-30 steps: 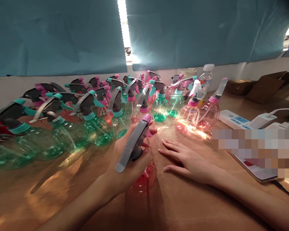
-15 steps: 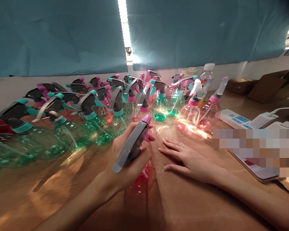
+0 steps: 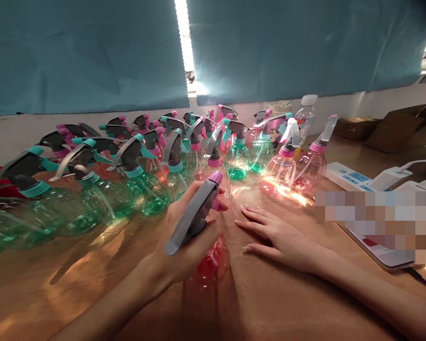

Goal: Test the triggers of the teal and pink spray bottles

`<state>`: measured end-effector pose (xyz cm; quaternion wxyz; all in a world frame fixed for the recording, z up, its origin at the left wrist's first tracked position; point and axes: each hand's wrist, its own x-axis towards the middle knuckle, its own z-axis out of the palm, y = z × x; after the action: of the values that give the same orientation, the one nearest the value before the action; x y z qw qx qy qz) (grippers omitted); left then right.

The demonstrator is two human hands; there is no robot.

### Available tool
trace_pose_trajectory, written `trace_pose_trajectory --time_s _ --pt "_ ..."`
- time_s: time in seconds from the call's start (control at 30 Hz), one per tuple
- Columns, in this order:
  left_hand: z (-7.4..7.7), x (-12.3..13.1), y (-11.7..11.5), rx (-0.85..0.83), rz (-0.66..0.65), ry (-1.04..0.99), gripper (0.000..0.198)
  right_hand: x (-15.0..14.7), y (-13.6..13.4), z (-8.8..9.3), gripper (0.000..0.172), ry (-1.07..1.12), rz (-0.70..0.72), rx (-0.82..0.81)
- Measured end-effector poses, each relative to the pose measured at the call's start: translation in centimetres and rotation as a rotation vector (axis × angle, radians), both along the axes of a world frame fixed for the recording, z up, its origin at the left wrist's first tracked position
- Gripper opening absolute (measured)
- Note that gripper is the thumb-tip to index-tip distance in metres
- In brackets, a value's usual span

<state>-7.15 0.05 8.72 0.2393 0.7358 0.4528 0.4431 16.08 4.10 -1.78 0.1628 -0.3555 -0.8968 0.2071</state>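
My left hand (image 3: pixel 186 232) is wrapped round the neck of a pink spray bottle (image 3: pixel 209 267) with a grey and pink trigger head. The bottle stands on the brown tabletop (image 3: pixel 284 303), and my fingers hide its collar. To the right of it, my right hand (image 3: pixel 270 234) lies flat with fingers stretched out, touching only the table. Just beyond the held bottle is another pink spray bottle (image 3: pixel 216 170). A green spray bottle (image 3: pixel 147 189) with a teal collar is among those standing to the left of my left hand.
Several more green and pink spray bottles fill the back and left, such as a pink one (image 3: pixel 279 173). At right are a white power strip (image 3: pixel 348 175) with plugged chargers, a phone-like device (image 3: pixel 379 251), a capped clear bottle (image 3: pixel 305 116) and an open cardboard box (image 3: pixel 394 128).
Almost nothing differs. The whole view has shifted very slightly, while both hands and the held spray bottle keep their places.
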Motion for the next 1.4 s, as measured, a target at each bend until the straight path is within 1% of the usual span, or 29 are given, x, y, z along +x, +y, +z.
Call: trace_pose_trajectory --time_s 0.17,0.3,0.4,0.7,0.97,1.17,1.27,1.4 --pt "-0.3 0.05 0.19 0.011 -0.022 -0.039 0.048 0.02 -0.01 0.08 0.06 0.0 -0.002 -0.006" --pt "-0.55 0.01 0.14 0.01 -0.005 -0.037 0.049 0.0 -0.03 0.2 0.062 -0.026 -0.006 -0.011" --pt "-0.57 0.04 0.13 0.012 -0.022 -0.043 0.05 -0.03 -0.08 0.27 0.061 -0.033 -0.004 -0.012" --pt "-0.5 0.19 0.18 0.016 -0.037 -0.049 0.045 -0.06 0.06 0.04 0.061 0.007 -0.005 -0.004" --pt "-0.77 0.21 0.34 0.047 0.027 -0.048 0.046 -0.03 -0.02 0.0 0.06 0.015 -0.007 -0.011" --pt "-0.62 0.25 0.31 -0.031 -0.009 -0.072 0.047 -0.06 0.03 0.1 0.062 -0.013 0.004 -0.005" --pt "-0.67 0.24 0.32 -0.024 -0.034 -0.094 0.045 -0.08 0.03 0.19 0.062 -0.023 0.005 -0.007" --pt "-0.84 0.18 0.32 -0.004 -0.036 -0.092 0.037 -0.08 -0.01 0.27 0.063 -0.027 0.005 -0.002"
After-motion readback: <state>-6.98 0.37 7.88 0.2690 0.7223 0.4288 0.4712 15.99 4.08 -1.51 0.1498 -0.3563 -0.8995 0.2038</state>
